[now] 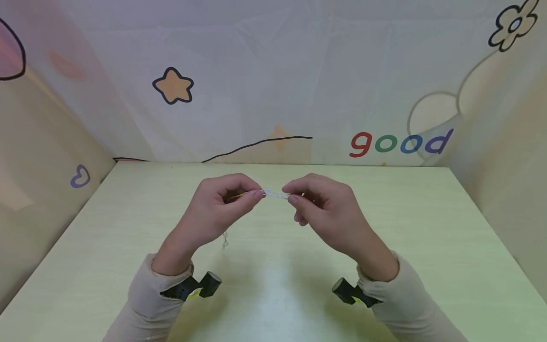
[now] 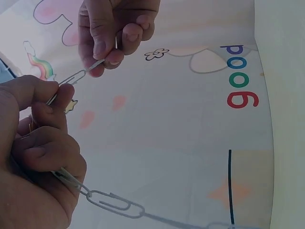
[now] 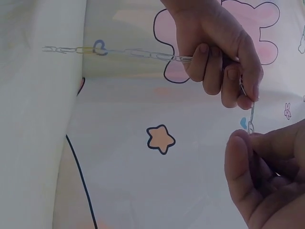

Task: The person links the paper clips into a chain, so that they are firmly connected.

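Observation:
My left hand (image 1: 213, 206) and right hand (image 1: 331, 209) face each other above the table, a short gap between their fingertips. A silvery wire paper clip (image 1: 275, 194) spans that gap. Thumb and fingers of the left hand pinch one side; the right hand's thumb and index finger pinch the other. In the left wrist view, two clips appear linked there, partly hidden by the fingertips. From under the left hand's curled fingers hangs a chain of linked paper clips (image 2: 116, 204). The right wrist view shows this chain's length, with a yellowish clip (image 3: 86, 49) near its far end.
Below the hands lies a pale table (image 1: 273, 294). A printed cloth backdrop (image 1: 265, 85) with a star and the word "good" rises behind it, and similar cloth closes both sides. A black strap with a small camera (image 1: 209, 284) sits at each sleeve cuff.

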A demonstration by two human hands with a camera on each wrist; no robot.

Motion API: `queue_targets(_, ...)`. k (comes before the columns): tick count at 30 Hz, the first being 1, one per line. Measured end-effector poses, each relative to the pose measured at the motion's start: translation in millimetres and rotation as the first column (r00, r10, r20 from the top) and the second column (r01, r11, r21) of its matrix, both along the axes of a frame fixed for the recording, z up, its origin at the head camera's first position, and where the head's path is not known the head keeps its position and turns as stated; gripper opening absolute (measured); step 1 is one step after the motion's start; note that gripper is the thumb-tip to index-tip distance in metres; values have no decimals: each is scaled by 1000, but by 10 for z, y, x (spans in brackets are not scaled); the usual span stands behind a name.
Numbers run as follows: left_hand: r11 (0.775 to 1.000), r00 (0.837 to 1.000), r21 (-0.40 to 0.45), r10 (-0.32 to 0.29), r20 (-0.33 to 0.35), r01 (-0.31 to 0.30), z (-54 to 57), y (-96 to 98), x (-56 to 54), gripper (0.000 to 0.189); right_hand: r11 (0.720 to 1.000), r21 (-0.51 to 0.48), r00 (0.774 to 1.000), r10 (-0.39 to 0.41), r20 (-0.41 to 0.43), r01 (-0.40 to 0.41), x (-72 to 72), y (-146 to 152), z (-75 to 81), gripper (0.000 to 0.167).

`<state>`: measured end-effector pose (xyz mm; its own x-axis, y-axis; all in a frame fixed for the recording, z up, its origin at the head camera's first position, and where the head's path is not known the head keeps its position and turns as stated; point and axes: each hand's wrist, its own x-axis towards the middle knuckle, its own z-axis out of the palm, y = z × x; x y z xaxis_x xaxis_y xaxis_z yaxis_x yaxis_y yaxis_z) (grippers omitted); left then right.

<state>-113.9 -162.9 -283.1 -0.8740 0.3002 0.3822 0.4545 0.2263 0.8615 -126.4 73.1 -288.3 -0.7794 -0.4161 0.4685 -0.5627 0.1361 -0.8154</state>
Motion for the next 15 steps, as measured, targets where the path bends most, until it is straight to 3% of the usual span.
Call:
queue_targets(3, 1000, 1000, -23, -13, 14, 13, 8, -21, 3, 6, 997, 71, 1000, -24, -17, 25, 0, 21, 40, 13)
queue_targets(8, 994, 994, -59, -91, 57, 94, 17, -38, -2, 8, 986, 144, 995, -93, 21, 89, -10, 121, 108, 7)
queue_targets(15, 983, 987, -114, -135, 89, 145, 7, -46, -33, 12, 986, 82, 989, -145, -4, 145, -9, 277, 232, 3)
